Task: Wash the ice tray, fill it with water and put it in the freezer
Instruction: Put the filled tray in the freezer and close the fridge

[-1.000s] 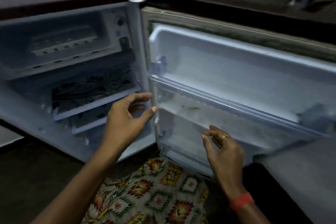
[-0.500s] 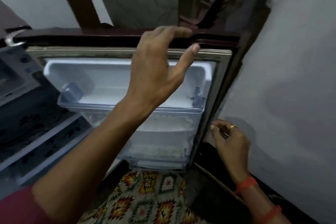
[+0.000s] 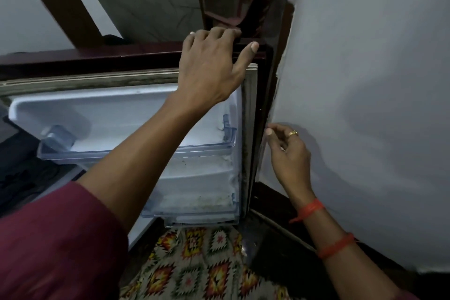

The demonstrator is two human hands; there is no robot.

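Left hand [image 3: 209,73], fingers spread, rests on the top corner of the fridge door [image 3: 121,109]; right hand [image 3: 288,156] loosely curled, empty. Likely the closing step: next, swing the door shut.

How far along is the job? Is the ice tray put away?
Done, it seems: no ice tray is in view and both hands hold nothing, though the freezer interior is not visible. In hand: the left hand lies on the top edge of the open fridge door; the right hand hovers by its side edge. Left: probably just closing it.
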